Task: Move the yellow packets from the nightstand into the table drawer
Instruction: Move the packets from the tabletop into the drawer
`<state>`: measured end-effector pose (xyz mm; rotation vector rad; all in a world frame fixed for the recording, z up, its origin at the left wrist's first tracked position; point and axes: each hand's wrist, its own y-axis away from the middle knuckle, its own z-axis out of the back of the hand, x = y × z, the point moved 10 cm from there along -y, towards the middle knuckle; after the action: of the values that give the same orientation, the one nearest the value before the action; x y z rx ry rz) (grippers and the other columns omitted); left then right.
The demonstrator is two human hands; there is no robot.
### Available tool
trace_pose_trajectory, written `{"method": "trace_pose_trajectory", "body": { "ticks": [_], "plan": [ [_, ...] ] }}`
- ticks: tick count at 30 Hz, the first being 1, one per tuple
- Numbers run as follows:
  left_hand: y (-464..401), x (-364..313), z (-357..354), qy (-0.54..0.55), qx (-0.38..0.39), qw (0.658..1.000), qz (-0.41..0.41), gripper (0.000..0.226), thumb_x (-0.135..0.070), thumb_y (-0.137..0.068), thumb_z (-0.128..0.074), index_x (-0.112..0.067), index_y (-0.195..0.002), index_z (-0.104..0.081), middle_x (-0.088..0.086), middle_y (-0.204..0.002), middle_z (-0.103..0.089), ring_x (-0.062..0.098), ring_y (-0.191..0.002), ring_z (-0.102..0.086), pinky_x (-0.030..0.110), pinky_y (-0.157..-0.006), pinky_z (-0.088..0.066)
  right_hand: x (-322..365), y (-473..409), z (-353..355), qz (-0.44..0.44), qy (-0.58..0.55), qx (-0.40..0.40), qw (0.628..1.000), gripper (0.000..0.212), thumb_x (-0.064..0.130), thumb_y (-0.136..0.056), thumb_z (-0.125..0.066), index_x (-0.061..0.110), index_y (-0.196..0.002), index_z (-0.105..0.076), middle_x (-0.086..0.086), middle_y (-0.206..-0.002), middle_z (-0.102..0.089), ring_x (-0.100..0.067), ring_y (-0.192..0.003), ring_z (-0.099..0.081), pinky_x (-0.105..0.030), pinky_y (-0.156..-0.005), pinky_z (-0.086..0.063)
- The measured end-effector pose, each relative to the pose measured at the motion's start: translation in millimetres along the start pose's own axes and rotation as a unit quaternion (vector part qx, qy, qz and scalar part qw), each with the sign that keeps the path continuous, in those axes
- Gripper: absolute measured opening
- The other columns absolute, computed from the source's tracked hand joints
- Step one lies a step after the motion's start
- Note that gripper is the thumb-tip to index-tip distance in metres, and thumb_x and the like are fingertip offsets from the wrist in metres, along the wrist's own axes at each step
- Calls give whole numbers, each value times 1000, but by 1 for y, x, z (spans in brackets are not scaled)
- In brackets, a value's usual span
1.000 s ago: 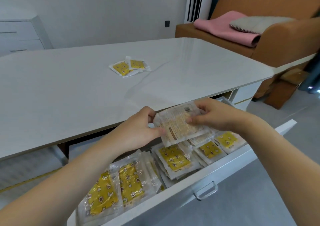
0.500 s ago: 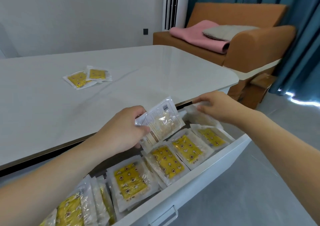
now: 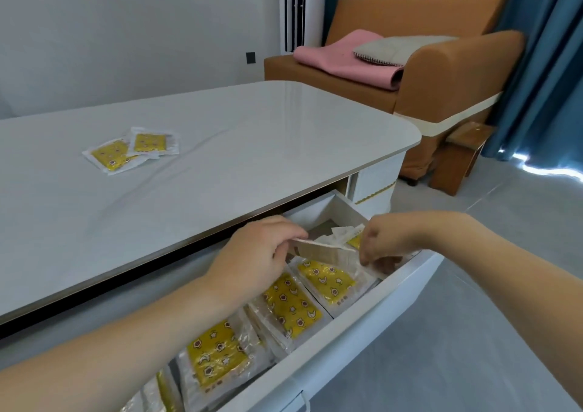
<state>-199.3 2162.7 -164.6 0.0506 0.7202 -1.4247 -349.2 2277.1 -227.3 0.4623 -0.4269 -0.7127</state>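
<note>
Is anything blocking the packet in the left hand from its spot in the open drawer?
Nothing visible: the left hand holds the clear-wrapped packet directly over the white drawer, above yellow packets already lying inside.

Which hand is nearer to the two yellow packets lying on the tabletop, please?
The left hand. It sits at the drawer's back edge, below and right of the tabletop packets; the right hand is farther right, over the drawer's far end.

A plain pale grey wall (image 3: 126, 26) backs the room. An orange-brown upholstered armchair (image 3: 448, 73) holds a folded pink blanket (image 3: 340, 61) and a grey cushion (image 3: 397, 48). Teal curtains (image 3: 542, 64) hang right, daylight spilling beneath onto the grey tiled floor (image 3: 473, 285).
</note>
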Motion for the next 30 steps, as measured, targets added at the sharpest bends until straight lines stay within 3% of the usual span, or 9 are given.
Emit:
{"method": "trace_pose_trajectory", "body": {
  "ticks": [2,6,10,13,16,19,23,26,30],
  "plan": [
    [-4,-4,-14,-9,-3,998,-56,37,-3,-89,-50,-20,-112,-73,-10,-109,-69,2,-100,-60,15,-88,-46,-5,1,19,4,-52,-49,997,17,27,-95,-59,16,-98,-72,-3,-92,-73,-19,-81,-68,-31,-79,-56],
    [-9,-7,-61,-64,97,981,-158,52,8,-75,-52,-19,-114,-74,-1,-125,-67,21,-122,-56,38,-106,-45,-17,1,48,-5,-32,-181,983,24,18,-96,-47,22,-111,-66,3,-112,-63,-16,-100,-58,-29,-87,-47],
    [-9,7,-93,-72,229,963,-121,61,10,-83,-48,-26,-130,-65,-12,-145,-51,11,-143,-32,35,-116,-30,0,-2,44,23,-22,-206,978,33,15,-97,-43,23,-124,-59,1,-129,-57,-17,-114,-53,-29,-93,-44],
    [-9,-1,-86,-106,249,955,-124,65,5,-80,-49,-28,-135,-58,-12,-152,-41,10,-145,-25,33,-117,-27,17,-1,55,52,-43,-248,966,35,12,-96,-41,22,-125,-59,0,-129,-58,-18,-114,-54,-32,-94,-46],
    [-12,-27,-32,-91,161,970,-159,57,-8,-76,-40,-21,-125,-66,-4,-143,-52,14,-134,-41,31,-110,-37,40,5,75,100,-67,-313,942,33,13,-96,-43,21,-120,-63,1,-120,-63,-15,-105,-57,-27,-89,-47],
    [-16,-19,45,-59,44,988,-136,54,-14,-76,-30,-19,-112,-70,-3,-130,-60,12,-124,-46,27,-103,-38,77,11,95,159,-71,-369,913,26,15,-97,-47,19,-117,-64,7,-109,-62,-8,-93,-54,-20,-80,-39],
    [-30,68,131,-68,-101,992,18,45,-4,-81,-38,-15,-117,-63,-3,-128,-55,18,-124,-47,30,-104,-36,145,2,110,232,-112,-401,879,25,17,-97,-51,18,-119,-62,5,-111,-60,-10,-96,-56,-19,-83,-42],
    [-21,152,168,-85,-163,969,166,40,-3,-89,-48,-10,-128,-55,6,-136,-48,26,-128,-41,27,-102,-29,207,-31,108,260,-127,-378,880,31,22,-98,-50,16,-129,-56,1,-122,-56,-11,-108,-52,-21,-91,-39],
    [3,260,187,-161,-154,933,283,56,-35,-89,-41,-8,-138,-45,13,-146,-38,35,-138,-27,41,-115,-20,263,-98,99,220,-169,-331,902,45,33,-99,-48,16,-140,-45,-6,-142,-46,-25,-130,-42,-37,-109,-34]
  ]
}}
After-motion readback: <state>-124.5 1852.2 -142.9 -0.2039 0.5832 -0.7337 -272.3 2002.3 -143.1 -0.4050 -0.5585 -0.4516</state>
